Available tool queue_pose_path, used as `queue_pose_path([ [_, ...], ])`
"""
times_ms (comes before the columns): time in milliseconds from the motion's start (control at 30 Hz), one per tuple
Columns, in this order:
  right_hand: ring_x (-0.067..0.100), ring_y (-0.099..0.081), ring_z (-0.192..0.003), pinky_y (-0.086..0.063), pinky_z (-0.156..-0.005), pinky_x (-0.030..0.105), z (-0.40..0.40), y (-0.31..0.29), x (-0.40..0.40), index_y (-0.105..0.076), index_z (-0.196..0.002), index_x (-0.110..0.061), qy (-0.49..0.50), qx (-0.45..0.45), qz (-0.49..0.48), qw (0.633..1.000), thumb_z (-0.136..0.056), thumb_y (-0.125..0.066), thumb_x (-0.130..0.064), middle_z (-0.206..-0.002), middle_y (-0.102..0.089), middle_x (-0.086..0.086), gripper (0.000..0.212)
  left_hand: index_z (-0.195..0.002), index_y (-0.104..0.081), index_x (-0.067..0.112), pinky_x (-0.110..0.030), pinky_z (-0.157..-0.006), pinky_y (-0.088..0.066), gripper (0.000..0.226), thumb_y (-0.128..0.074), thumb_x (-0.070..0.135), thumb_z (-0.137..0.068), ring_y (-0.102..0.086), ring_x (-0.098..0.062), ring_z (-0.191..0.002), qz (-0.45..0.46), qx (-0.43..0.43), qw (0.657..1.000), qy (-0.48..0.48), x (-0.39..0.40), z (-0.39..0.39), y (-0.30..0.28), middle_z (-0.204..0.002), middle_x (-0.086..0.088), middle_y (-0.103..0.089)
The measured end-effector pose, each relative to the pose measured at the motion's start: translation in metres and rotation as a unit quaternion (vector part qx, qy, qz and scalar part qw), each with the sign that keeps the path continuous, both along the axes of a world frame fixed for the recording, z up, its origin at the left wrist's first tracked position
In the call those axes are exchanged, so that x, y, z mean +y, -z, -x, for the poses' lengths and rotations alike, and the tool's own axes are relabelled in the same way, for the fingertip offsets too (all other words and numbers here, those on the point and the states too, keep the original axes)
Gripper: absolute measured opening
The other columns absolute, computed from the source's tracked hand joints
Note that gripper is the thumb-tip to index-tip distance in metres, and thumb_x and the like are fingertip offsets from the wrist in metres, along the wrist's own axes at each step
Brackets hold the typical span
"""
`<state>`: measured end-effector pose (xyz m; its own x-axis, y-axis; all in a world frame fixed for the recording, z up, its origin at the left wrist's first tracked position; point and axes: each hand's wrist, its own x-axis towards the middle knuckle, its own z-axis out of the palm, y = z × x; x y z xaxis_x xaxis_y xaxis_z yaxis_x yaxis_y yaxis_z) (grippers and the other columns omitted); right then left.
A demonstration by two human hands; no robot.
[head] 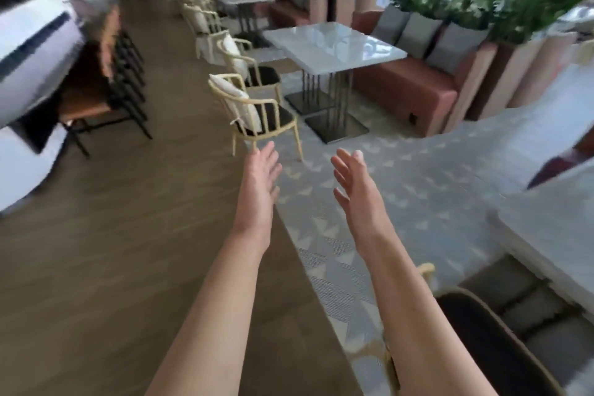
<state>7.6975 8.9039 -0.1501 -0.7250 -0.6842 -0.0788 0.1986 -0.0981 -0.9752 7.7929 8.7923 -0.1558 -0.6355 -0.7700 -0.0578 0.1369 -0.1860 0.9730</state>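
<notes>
Here, both the left hand (258, 177) and right hand (352, 183) are spread open and empty, short of the cream-framed, black-seated armchair (257, 112) at the left edge of the grey patterned carpet (401, 177), where a dragged leg could snag and tip it against the white marble tabletop (334, 48).

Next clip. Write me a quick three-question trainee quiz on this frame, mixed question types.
1. True or false: the left hand and the right hand are both open and hold nothing.
2. Multiple choice: the chair nearest the left fingertips has A) a red seat, B) a black seat and a white cushion, C) no armrests.
3. Fill in: the bench behind the white table carries grey ____.
Key: 1 true; 2 B; 3 cushions.
</notes>
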Motion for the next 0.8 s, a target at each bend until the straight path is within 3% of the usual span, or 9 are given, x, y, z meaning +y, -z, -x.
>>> queue_pose_path([
  [367,0.006,-0.038,-0.143,-0.025,-0.123,0.039,-0.027,0.022,-0.231,-0.04,-0.152,-0.027,-0.18,0.019,-0.041,0.983,-0.106,-0.027,-0.052,-0.155,-0.044,-0.008,0.055,-0.155,-0.038,0.032,-0.046,-0.124,-0.023,0.057,-0.018,0.055,-0.106,-0.04,-0.008,-0.143,-0.021,0.002,0.979,-0.204,-0.185,-0.065,0.023,-0.159,0.008,-0.04],
  [800,0.002,-0.038,-0.141,-0.027,-0.122,0.038,-0.023,0.014,-0.479,-0.04,-0.152,-0.033,-0.176,0.029,-0.05,0.983,-0.105,-0.028,-0.056,-0.153,-0.045,-0.014,0.054,-0.152,-0.041,0.037,-0.045,-0.123,-0.025,0.055,-0.018,0.057,-0.106,-0.042,-0.006,-0.141,-0.029,0.011,0.978,-0.205,-0.434,-0.055,0.009,-0.157,0.011,-0.042],
])
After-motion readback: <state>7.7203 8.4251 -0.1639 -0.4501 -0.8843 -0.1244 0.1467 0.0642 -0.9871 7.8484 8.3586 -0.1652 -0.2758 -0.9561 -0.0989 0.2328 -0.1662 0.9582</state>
